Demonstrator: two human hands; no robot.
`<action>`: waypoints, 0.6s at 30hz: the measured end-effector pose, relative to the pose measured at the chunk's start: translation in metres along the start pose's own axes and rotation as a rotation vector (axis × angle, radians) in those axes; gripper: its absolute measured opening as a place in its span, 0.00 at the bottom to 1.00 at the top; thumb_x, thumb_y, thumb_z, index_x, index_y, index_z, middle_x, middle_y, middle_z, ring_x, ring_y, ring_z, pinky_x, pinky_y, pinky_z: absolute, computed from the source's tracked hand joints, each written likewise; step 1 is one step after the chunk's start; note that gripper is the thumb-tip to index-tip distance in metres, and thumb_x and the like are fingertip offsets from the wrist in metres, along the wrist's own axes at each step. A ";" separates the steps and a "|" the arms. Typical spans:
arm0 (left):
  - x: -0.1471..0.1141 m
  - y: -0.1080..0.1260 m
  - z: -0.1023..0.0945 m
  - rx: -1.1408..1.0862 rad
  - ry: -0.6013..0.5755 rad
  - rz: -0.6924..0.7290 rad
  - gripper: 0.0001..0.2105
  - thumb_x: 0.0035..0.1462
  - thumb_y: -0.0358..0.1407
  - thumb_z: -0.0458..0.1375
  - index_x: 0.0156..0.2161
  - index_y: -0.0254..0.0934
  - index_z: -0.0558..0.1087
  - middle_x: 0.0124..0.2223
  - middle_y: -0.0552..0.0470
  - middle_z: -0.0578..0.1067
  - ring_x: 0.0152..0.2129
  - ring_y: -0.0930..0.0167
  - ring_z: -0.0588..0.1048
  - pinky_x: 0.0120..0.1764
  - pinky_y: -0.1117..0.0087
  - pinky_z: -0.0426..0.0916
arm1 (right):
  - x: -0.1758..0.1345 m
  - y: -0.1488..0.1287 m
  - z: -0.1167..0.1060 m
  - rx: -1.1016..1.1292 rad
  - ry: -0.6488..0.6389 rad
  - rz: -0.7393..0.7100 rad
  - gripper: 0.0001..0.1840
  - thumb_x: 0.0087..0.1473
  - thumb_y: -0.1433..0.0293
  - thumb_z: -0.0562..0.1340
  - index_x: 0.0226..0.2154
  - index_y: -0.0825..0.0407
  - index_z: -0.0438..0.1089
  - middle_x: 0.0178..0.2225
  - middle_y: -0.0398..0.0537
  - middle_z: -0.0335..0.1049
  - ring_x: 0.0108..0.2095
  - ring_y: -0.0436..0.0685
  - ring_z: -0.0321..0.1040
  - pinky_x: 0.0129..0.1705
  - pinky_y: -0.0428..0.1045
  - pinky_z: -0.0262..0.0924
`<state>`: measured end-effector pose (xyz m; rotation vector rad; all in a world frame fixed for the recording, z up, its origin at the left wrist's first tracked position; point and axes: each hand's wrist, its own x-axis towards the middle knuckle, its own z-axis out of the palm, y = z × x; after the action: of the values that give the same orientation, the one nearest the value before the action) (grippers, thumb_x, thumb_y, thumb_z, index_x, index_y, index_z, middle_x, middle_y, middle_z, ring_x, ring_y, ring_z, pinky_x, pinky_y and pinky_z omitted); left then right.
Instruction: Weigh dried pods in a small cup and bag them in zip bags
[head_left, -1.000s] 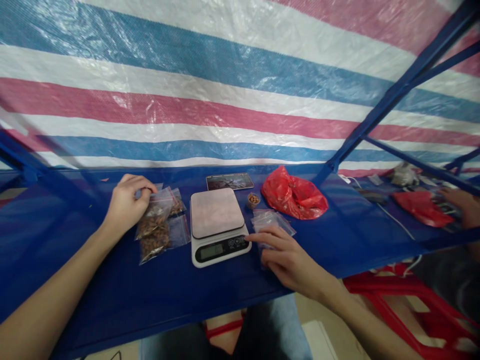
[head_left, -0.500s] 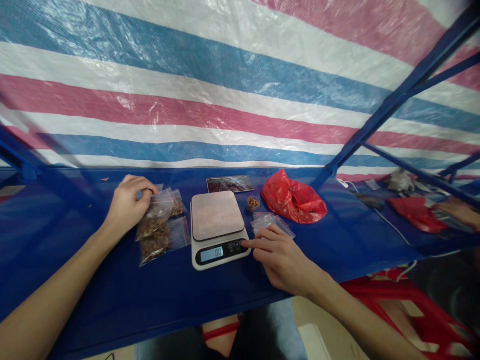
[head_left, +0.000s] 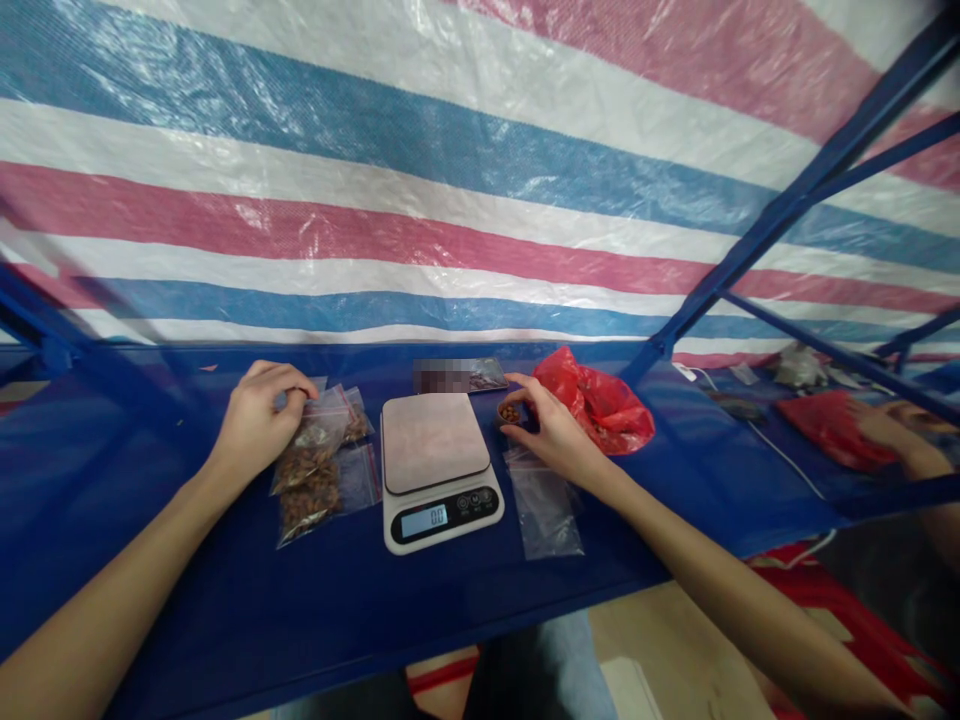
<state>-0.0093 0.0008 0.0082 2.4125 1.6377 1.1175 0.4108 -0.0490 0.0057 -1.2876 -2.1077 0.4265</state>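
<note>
My left hand [head_left: 262, 410] is closed in a pinch at the top edge of a clear zip bag [head_left: 307, 465] filled with small brown pieces. More filled zip bags lie under and beside it. My right hand [head_left: 551, 425] curves around a small cup [head_left: 510, 414] of brown pieces, thumb and forefinger apart on either side; contact is hard to make out. Between the hands stands a white kitchen scale [head_left: 435, 450], its plate bare and its display reading 0.0. Flat, unfilled zip bags [head_left: 547, 515] lie below my right wrist.
A red plastic bag [head_left: 600, 405] lies open behind my right hand. A phone [head_left: 487, 374] rests behind the scale on the blue tabletop [head_left: 300, 610]. Blue metal bars [head_left: 750, 235] rise at the right, where another person's hand [head_left: 885, 425] touches a red bag [head_left: 821, 425].
My right hand has left the scale's buttons and moved back to the small cup, uncovering the flat zip bags. My left hand stays at the filled bags.
</note>
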 end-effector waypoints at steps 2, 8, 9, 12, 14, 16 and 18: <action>0.000 0.000 0.001 -0.015 0.009 -0.006 0.12 0.59 0.31 0.50 0.30 0.40 0.75 0.34 0.51 0.80 0.39 0.64 0.73 0.48 0.61 0.68 | 0.005 -0.002 0.004 0.018 0.015 0.018 0.37 0.60 0.73 0.67 0.67 0.45 0.54 0.47 0.48 0.76 0.52 0.63 0.72 0.61 0.64 0.62; -0.001 -0.007 0.005 -0.036 0.045 0.010 0.12 0.58 0.32 0.50 0.28 0.41 0.75 0.32 0.50 0.80 0.38 0.61 0.73 0.47 0.60 0.67 | 0.026 -0.047 0.002 0.065 0.046 -0.078 0.40 0.60 0.71 0.68 0.68 0.43 0.51 0.48 0.48 0.76 0.53 0.63 0.72 0.61 0.64 0.62; -0.001 -0.008 0.006 -0.038 0.049 0.015 0.12 0.58 0.32 0.50 0.28 0.41 0.75 0.32 0.50 0.80 0.38 0.61 0.73 0.47 0.59 0.67 | 0.029 -0.056 0.003 0.066 0.031 -0.108 0.40 0.60 0.71 0.68 0.68 0.43 0.52 0.48 0.48 0.76 0.54 0.64 0.72 0.61 0.64 0.62; -0.001 -0.010 0.006 -0.039 0.056 0.026 0.12 0.59 0.32 0.50 0.28 0.42 0.75 0.32 0.49 0.80 0.37 0.61 0.73 0.47 0.58 0.67 | 0.036 -0.078 0.013 0.062 -0.038 -0.185 0.40 0.60 0.71 0.69 0.69 0.43 0.52 0.50 0.49 0.76 0.59 0.64 0.69 0.64 0.64 0.59; -0.002 -0.010 0.006 -0.039 0.055 0.029 0.12 0.58 0.32 0.50 0.28 0.42 0.75 0.32 0.49 0.80 0.37 0.60 0.73 0.47 0.58 0.67 | 0.038 -0.085 0.020 0.060 -0.099 -0.201 0.40 0.60 0.72 0.69 0.69 0.44 0.53 0.49 0.48 0.76 0.60 0.64 0.68 0.65 0.64 0.58; -0.002 -0.009 0.005 -0.045 0.055 0.021 0.12 0.58 0.33 0.50 0.28 0.42 0.75 0.32 0.49 0.80 0.37 0.60 0.73 0.47 0.57 0.67 | 0.035 -0.084 0.023 0.053 -0.149 -0.184 0.42 0.59 0.71 0.70 0.69 0.45 0.53 0.50 0.49 0.76 0.59 0.65 0.69 0.64 0.64 0.59; -0.002 -0.006 0.004 -0.052 0.060 0.008 0.12 0.58 0.32 0.50 0.28 0.43 0.74 0.32 0.49 0.80 0.38 0.59 0.74 0.48 0.56 0.67 | 0.028 -0.077 0.018 0.053 -0.158 -0.150 0.44 0.58 0.69 0.71 0.70 0.44 0.52 0.53 0.51 0.74 0.58 0.65 0.69 0.63 0.63 0.60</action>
<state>-0.0124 0.0033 0.0014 2.3791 1.5955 1.2297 0.3377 -0.0597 0.0450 -1.0883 -2.2894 0.5294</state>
